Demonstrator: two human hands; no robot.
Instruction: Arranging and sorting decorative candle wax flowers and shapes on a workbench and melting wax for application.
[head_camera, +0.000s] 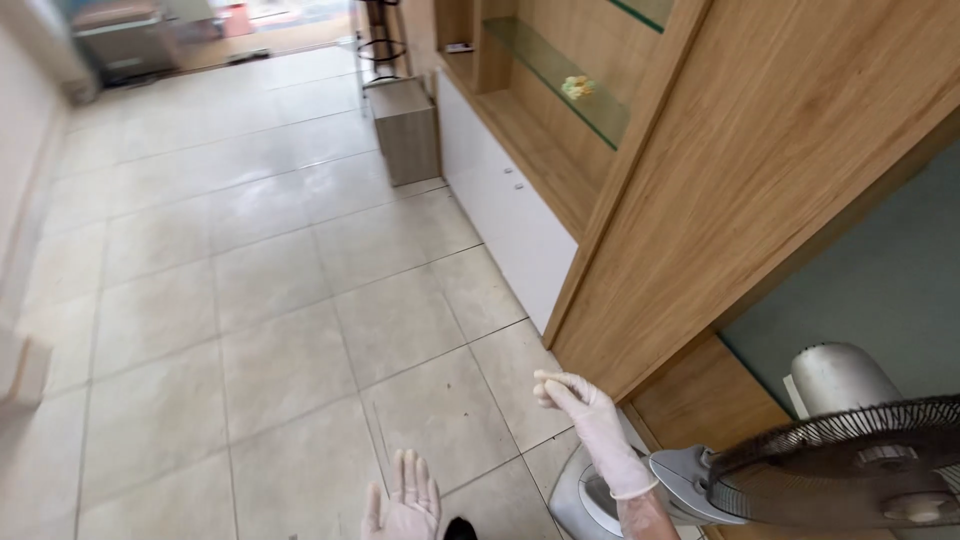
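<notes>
My right hand, loosely curled and empty, and flat-open empty left hand hover at five o'clock near the fan, which I might knock over.

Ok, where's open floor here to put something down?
The tiled floor is bare left of the white cabinets, up to the small wooden box. It is crowded bottom right, around the fan by the right hand.

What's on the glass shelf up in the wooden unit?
A small yellowish bundle lies on the glass shelf; too blurred to identify. The shelf's right end is hidden behind the wooden panel.
</notes>
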